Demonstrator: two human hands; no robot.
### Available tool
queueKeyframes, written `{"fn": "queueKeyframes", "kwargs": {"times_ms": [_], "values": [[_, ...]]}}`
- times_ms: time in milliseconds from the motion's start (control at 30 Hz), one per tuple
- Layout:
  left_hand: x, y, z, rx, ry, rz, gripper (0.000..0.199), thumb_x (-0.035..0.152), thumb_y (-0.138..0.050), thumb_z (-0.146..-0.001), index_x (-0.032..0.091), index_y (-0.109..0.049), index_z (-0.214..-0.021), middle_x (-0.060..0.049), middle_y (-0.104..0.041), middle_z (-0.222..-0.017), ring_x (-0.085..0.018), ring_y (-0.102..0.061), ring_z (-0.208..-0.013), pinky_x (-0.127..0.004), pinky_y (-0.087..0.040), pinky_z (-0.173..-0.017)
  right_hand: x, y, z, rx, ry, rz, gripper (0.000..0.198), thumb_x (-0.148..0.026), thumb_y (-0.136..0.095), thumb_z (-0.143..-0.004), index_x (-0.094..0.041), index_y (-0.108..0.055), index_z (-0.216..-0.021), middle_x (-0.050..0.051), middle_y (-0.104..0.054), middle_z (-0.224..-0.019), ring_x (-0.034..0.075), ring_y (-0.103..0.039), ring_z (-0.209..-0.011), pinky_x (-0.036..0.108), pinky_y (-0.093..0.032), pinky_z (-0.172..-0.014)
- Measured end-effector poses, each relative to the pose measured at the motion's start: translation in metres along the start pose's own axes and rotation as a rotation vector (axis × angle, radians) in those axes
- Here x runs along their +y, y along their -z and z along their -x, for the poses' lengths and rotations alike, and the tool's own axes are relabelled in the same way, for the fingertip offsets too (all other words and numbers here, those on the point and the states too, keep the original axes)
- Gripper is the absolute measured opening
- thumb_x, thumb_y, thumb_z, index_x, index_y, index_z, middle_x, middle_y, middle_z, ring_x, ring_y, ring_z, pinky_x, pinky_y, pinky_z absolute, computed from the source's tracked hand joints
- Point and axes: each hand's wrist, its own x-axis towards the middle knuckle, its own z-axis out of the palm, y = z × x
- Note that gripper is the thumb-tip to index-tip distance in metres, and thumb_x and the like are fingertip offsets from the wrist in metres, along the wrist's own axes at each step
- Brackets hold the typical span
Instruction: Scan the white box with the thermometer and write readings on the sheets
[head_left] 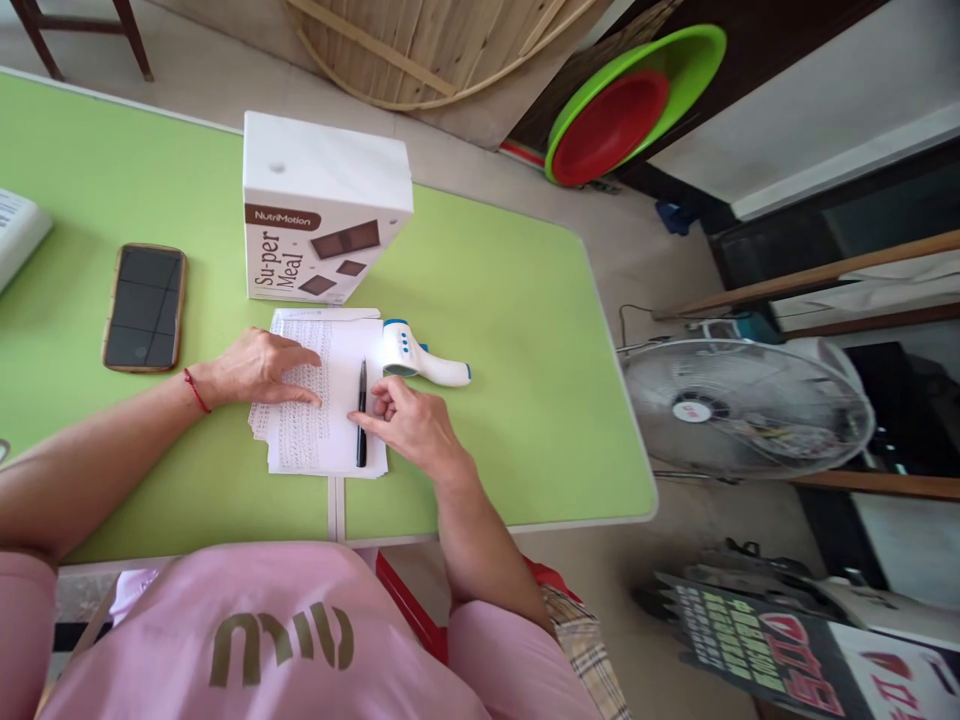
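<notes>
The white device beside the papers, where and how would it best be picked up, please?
I'd take the white device across its slim handle, probably from the person's right: it lies on the green tabletop with that handle pointing away from the papers, while its wider head sits close to their edge.

Seemingly a room in a home
Past the far edge of the green table point(510, 300), a wooden chair point(84, 26), a green basin point(696, 62) and red basin point(619, 130); past the right edge, a fan point(691, 411).
</notes>
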Motion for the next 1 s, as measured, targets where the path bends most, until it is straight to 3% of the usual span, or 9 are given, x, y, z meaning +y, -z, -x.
{"fn": "queueKeyframes", "kwargs": {"times_ms": [67,200,300,400,500,600,733,867,1000], "values": [[0.001,0.002,0.001,-0.136,-0.026,-0.161,0.067,0.076,-0.052,-0.088,0.015,-0.07,-0.109,-0.006,-0.069,-0.072,-0.019,-0.062,-0.056,-0.028,-0.028,-0.048,-0.003,-0.003,-0.001,-0.035,-0.016,-0.003,0.017,-0.03,-0.068,-0.079,-0.022,-0.06,-0.092,-0.003,-0.065,-0.065,0.013,-0.058,-0.052,0.027,-0.046,-0.053],[0.004,0.002,-0.001,-0.221,0.045,-0.303,0.07,0.075,-0.066,-0.08,0.017,-0.068,-0.121,-0.006,-0.072,-0.079,-0.022,-0.066,-0.061,-0.029,-0.022,-0.047,0.001,0.002,-0.005,0.08,0.004,-0.165,0.021,-0.025,-0.054,-0.084,-0.024,-0.064,-0.104,-0.002,-0.062,-0.07,0.013,-0.057,-0.056,0.028,-0.049,-0.056],[0.005,0.001,-0.003,-0.24,0.096,-0.294,0.069,0.073,-0.068,-0.079,0.019,-0.068,-0.122,-0.006,-0.073,-0.081,-0.024,-0.068,-0.066,-0.029,-0.022,-0.049,-0.002,0.015,-0.005,0.196,0.052,-0.41,0.026,-0.035,-0.048,-0.092,-0.025,-0.062,-0.111,0.002,-0.062,-0.082,0.016,-0.062,-0.071,0.033,-0.055,-0.066],[0.004,0.001,-0.005,-0.26,0.135,-0.284,0.071,0.074,-0.068,-0.078,0.02,-0.066,-0.125,-0.007,-0.073,-0.083,-0.026,-0.068,-0.07,-0.029,-0.022,-0.052,-0.016,0.027,-0.002,0.257,0.102,-0.615,0.045,-0.048,-0.063,-0.084,-0.029,-0.053,-0.123,0.002,-0.059,-0.088,0.018,-0.063,-0.081,0.037,-0.057,-0.075],[0.005,0.001,-0.007,-0.294,0.176,-0.278,0.075,0.076,-0.066,-0.078,0.021,-0.064,-0.129,-0.008,-0.073,-0.089,-0.027,-0.067,-0.074,-0.028,-0.026,-0.056,-0.038,0.023,0.004,0.347,0.082,-0.731,0.031,-0.045,-0.071,-0.082,-0.031,-0.054,-0.103,-0.004,-0.052,-0.072,0.013,-0.056,-0.063,0.029,-0.052,-0.059],[0.008,0.002,-0.011,-0.334,0.224,-0.253,0.078,0.077,-0.064,-0.077,0.023,-0.061,-0.133,-0.009,-0.073,-0.094,-0.029,-0.066,-0.077,-0.03,-0.031,-0.06,-0.055,0.002,0.016,0.341,-0.035,-0.833,0.033,-0.06,-0.045,-0.094,-0.029,-0.057,-0.099,-0.004,-0.05,-0.064,0.013,-0.053,-0.055,0.03,-0.047,-0.052],[0.011,0.002,-0.013,-0.36,0.253,-0.246,0.081,0.077,-0.064,-0.075,0.022,-0.059,-0.134,-0.01,-0.072,-0.096,-0.031,-0.066,-0.079,-0.032,-0.035,-0.064,-0.06,-0.029,0.034,0.319,-0.193,-0.84,0.044,-0.057,-0.036,-0.097,-0.025,-0.064,-0.108,0.002,-0.063,-0.076,0.018,-0.064,-0.072,0.04,-0.056,-0.072],[0.011,0.0,-0.013,-0.372,0.236,-0.281,0.088,0.083,-0.061,-0.071,0.021,-0.059,-0.133,-0.009,-0.069,-0.093,-0.033,-0.066,-0.078,-0.033,-0.038,-0.065,-0.058,-0.042,0.042,0.379,-0.326,-0.635,0.019,-0.042,-0.062,-0.084,-0.024,-0.062,-0.089,-0.003,-0.061,-0.067,0.012,-0.055,-0.055,0.03,-0.049,-0.054],[0.014,0.001,-0.014,-0.381,0.196,-0.311,0.096,0.09,-0.058,-0.068,0.019,-0.058,-0.132,-0.01,-0.069,-0.09,-0.032,-0.065,-0.074,-0.033,-0.037,-0.061,-0.059,-0.048,0.043,0.457,-0.303,-0.527,0.013,-0.035,-0.06,-0.082,-0.024,-0.054,-0.078,-0.005,-0.055,-0.06,0.01,-0.046,-0.048,0.025,-0.04,-0.045]]}}
